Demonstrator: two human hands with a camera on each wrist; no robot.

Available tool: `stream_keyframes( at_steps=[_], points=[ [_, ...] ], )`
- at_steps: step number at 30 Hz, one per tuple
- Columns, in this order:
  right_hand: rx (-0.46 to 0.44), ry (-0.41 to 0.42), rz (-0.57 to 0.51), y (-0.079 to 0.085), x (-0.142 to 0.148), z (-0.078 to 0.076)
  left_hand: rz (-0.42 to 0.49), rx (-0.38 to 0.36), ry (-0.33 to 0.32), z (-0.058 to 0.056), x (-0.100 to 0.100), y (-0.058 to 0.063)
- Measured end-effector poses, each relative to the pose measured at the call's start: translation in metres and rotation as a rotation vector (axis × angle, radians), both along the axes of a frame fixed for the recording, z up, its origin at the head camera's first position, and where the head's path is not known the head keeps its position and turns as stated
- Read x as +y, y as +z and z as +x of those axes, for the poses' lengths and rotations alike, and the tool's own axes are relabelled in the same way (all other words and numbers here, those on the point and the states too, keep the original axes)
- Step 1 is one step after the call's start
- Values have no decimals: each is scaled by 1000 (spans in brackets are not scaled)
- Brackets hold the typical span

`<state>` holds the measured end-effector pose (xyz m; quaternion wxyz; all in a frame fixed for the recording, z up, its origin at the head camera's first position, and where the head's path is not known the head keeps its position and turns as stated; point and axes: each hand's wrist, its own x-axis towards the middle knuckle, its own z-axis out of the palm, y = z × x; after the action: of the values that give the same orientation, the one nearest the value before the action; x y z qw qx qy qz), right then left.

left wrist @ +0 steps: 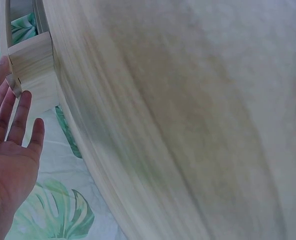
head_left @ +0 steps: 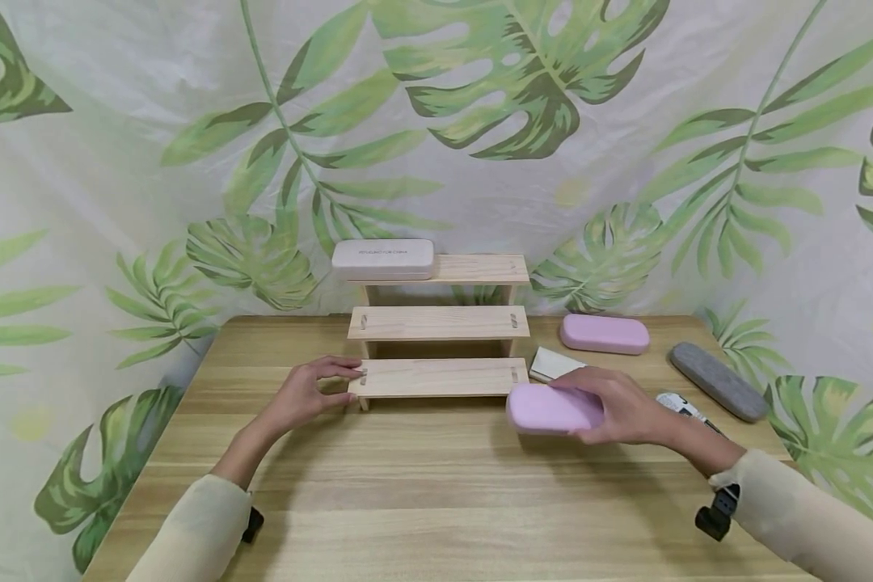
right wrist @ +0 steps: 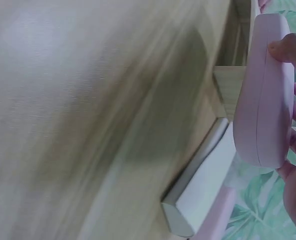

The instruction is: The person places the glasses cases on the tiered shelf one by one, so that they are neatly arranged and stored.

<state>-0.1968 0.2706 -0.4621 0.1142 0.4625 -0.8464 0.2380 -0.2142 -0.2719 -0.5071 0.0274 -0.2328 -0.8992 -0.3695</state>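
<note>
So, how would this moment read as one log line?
right hand: holds pink case; left hand: at shelf's left end; shelf top: white case; right of shelf: grey case

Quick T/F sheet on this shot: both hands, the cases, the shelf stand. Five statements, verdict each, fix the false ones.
1. The right hand grips a pink case. True.

2. The left hand holds a grey case. False: it is at the left end of the lowest shelf, and the grey case lies on the table.

3. A white case sits toward the left end of the top shelf. True.

4. The second pink case stands on the middle shelf. False: the second pink case lies on the table, to the right of the shelves.

5. In the head view, the grey case is right of the second pink case. True.
</note>
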Motion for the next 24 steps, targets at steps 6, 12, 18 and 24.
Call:
stream_keyframes(
  at_steps=[6, 12, 18, 24],
  points=[
    [32, 14, -27, 9, -4, -9, -3, -6, 2, 0, 0, 0],
    [43, 11, -59, 18, -8, -18, 0, -11, 2, 0, 0, 1],
    [21, -8, -63, 24, -11, -26, 1, -9, 0, 0, 1, 2],
    [12, -2, -83, 32, -16, -34, 0, -16, 0, 0, 0, 2]
  ],
)
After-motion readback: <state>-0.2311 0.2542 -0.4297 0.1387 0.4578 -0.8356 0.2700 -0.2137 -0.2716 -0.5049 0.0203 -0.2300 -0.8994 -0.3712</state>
